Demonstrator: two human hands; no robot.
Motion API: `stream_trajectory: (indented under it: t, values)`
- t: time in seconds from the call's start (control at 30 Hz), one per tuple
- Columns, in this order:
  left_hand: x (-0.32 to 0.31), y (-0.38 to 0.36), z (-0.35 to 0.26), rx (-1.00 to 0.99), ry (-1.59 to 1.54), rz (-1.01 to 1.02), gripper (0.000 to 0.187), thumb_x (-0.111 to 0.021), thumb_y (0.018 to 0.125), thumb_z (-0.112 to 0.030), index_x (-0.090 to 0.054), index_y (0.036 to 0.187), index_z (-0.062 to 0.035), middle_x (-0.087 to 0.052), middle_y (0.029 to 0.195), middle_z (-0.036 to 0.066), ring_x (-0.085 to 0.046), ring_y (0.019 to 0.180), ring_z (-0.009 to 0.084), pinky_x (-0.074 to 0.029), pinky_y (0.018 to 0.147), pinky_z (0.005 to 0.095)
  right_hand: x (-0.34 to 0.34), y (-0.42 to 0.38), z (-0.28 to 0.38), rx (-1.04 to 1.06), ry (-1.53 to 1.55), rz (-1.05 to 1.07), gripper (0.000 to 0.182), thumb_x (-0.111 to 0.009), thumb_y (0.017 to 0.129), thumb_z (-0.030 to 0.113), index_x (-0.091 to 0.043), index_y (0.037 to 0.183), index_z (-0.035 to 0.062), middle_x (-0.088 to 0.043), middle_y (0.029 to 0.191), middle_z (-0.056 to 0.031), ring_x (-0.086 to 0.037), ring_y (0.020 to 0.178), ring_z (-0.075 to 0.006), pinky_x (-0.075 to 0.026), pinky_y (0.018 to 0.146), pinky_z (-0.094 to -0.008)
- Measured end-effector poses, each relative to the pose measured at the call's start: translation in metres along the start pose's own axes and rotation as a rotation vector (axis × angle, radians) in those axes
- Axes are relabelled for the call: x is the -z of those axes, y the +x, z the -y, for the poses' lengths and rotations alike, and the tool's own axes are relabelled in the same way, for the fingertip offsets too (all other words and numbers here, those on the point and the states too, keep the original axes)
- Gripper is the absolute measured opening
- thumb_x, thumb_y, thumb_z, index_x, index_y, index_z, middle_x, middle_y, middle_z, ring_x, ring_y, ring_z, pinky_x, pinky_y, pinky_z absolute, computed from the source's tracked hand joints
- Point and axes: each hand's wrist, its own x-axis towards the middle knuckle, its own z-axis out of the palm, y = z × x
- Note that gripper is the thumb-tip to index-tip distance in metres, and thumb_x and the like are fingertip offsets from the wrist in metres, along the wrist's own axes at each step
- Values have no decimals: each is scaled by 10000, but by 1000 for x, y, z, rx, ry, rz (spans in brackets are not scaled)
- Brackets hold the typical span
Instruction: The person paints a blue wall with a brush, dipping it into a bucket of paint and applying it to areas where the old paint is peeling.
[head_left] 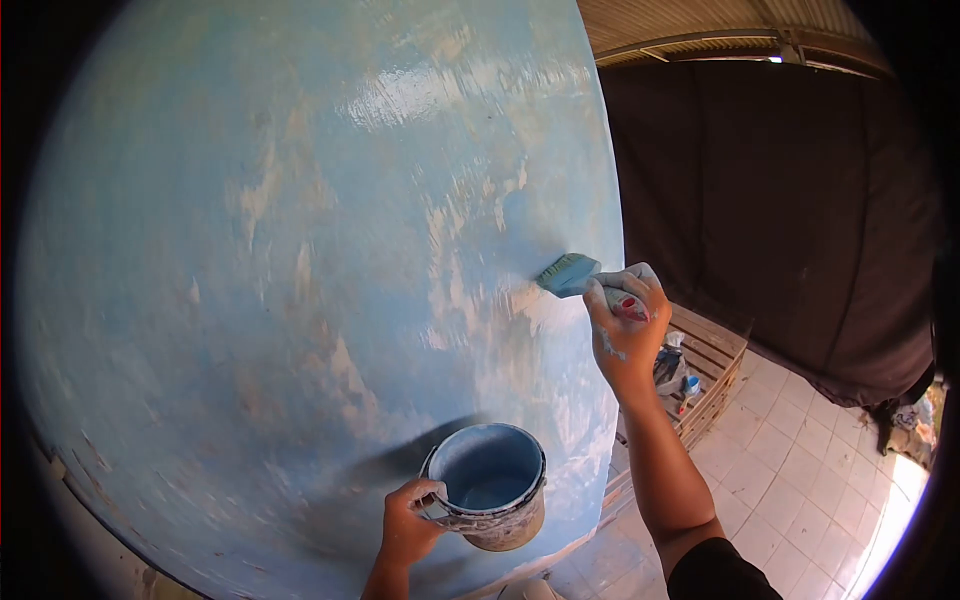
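Observation:
My right hand (630,305) is closed round the handle of a wide paintbrush (570,275), and its bristles touch a large curved surface (200,300) with patchy light blue paint. Blue paint marks the fingers and the back of that hand. Lower down, my left hand (412,515) grips the rim and handle side of a small bucket (505,535). The bucket is upright in front of the surface, with blue paint inside and dried paint on its outer wall.
A wooden crate (735,355) holding bags and small items stands right of the surface, on a tiled floor (780,460). Behind it hangs a dark cloth (770,200) under a corrugated roof (700,20). Another pale object (530,590) shows below the bucket.

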Motion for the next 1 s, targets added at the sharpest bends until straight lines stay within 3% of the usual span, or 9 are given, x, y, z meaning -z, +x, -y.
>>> stream_trajectory:
  t: [0.03, 0.13, 0.27, 0.33, 0.47, 0.67, 0.73, 0.8, 1.0]
  values:
    - [-3, -3, -3, 21, -22, -30, 511, -970, 625, 34, -666, 1030, -32, -653, 996, 21, -657, 978, 143, -562, 966, 364, -7, 4, -6, -45, 162, -19, 157, -772, 825, 37, -741, 938, -67, -665, 848, -153, -660, 731, -207, -510, 658, -325]
    - [-8, -6, -14, 27, -43, -74, 482, -952, 648, 36, -680, 1042, -18, -667, 1020, 32, -658, 1002, 144, -565, 963, 357, -35, 30, 2, -94, 563, -56, 165, -772, 857, 68, -743, 950, -66, -684, 880, -154, -670, 765, -215, -518, 690, -321]
    - [-18, -13, -24, -7, -37, -148, 454, -932, 675, 39, -691, 1058, -2, -686, 1049, 51, -655, 1028, 147, -564, 952, 349, -72, 64, -7, 108, 468, -72, 162, -779, 866, 78, -754, 968, -45, -695, 903, -160, -674, 780, -248, -523, 705, -340]
    - [-24, -14, -27, -18, -13, -181, 458, -928, 674, 45, -691, 1062, -2, -687, 1053, 53, -656, 1029, 150, -561, 951, 348, -81, 66, -15, 343, 252, -51, 153, -785, 862, 80, -764, 976, -19, -697, 918, -168, -673, 789, -282, -521, 712, -352]
    - [-42, -27, -33, -4, -38, -270, 455, -903, 679, 73, -690, 1074, -1, -689, 1056, 55, -657, 1030, 154, -551, 949, 343, -62, 37, -35, 379, 184, 68, 99, -785, 840, 47, -756, 916, -9, -668, 868, -164, -629, 717, -273, -481, 635, -362]
    - [-58, -29, -65, 55, -123, -318, 435, -852, 694, 110, -690, 1085, 7, -691, 1058, 61, -654, 1029, 161, -546, 957, 337, -44, 42, -13, 73, 241, 178, 106, -791, 846, 63, -760, 909, -17, -596, 764, -140, -581, 649, -254, -449, 605, -346]
    - [-74, -29, -84, 56, -72, -334, 444, -846, 678, 137, -673, 1058, -15, -671, 1060, 53, -651, 1027, 161, -567, 947, 337, -41, 78, 10, 101, 318, 142, 134, -799, 844, 73, -761, 929, -24, -611, 779, -149, -580, 654, -265, -451, 605, -355]
    - [-89, -29, -90, 67, -32, -355, 458, -840, 662, 163, -655, 1030, -36, -650, 1062, 45, -648, 1025, 160, -588, 936, 338, -49, 105, 19, 322, 399, 1, 146, -803, 841, 80, -758, 927, -30, -633, 802, -161, -595, 663, -290, -466, 615, -359]
    - [-110, -26, -107, 48, -8, -436, 443, -815, 671, 183, -649, 1022, -31, -610, 1016, 12, -604, 972, 126, -576, 916, 316, -63, 103, -14, 383, 345, 125, 146, -799, 832, 69, -758, 923, -38, -679, 867, -207, -665, 743, -375, -533, 682, -399]
